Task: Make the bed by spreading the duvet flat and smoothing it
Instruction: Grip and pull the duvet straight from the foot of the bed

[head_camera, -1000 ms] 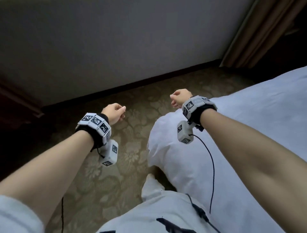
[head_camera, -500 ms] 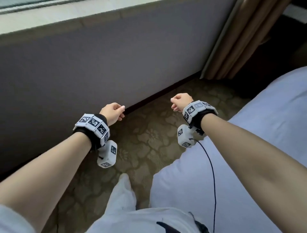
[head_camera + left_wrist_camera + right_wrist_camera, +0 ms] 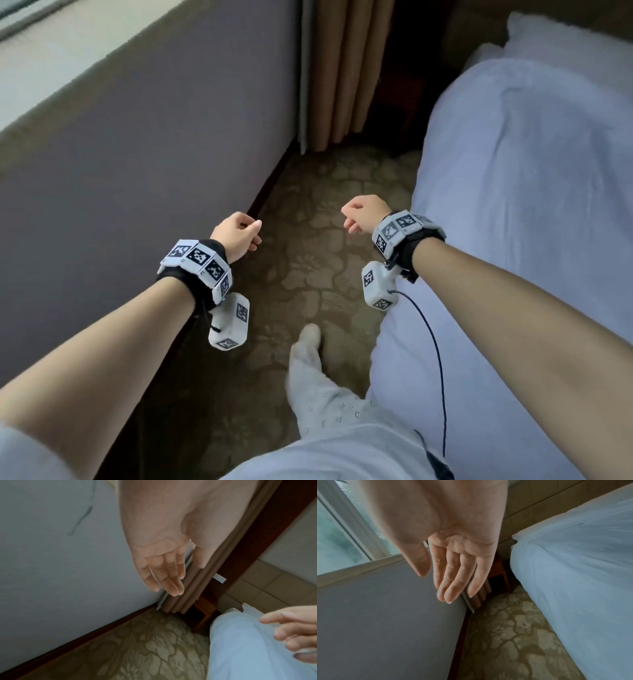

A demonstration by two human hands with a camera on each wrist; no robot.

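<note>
The white duvet (image 3: 520, 212) covers the bed on the right, its side hanging down to the carpet; it also shows in the left wrist view (image 3: 248, 649) and the right wrist view (image 3: 582, 568). A white pillow (image 3: 565, 37) lies at the head of the bed. My left hand (image 3: 239, 236) hangs over the aisle beside the wall, fingers relaxed and holding nothing (image 3: 164, 574). My right hand (image 3: 363, 214) hovers just left of the duvet's edge, apart from it, fingers loose and empty (image 3: 453, 577).
A narrow aisle of flower-patterned carpet (image 3: 318, 267) runs between a grey wall (image 3: 144, 161) with a window sill and the bed. Brown curtains (image 3: 342, 68) and a wooden nightstand (image 3: 498, 572) stand at the far end. My leg and foot (image 3: 308, 346) step along the aisle.
The view has swung right along the aisle toward the head of the bed, bringing curtains and pillow into sight. Both hands stay raised, empty, and in the same pose.
</note>
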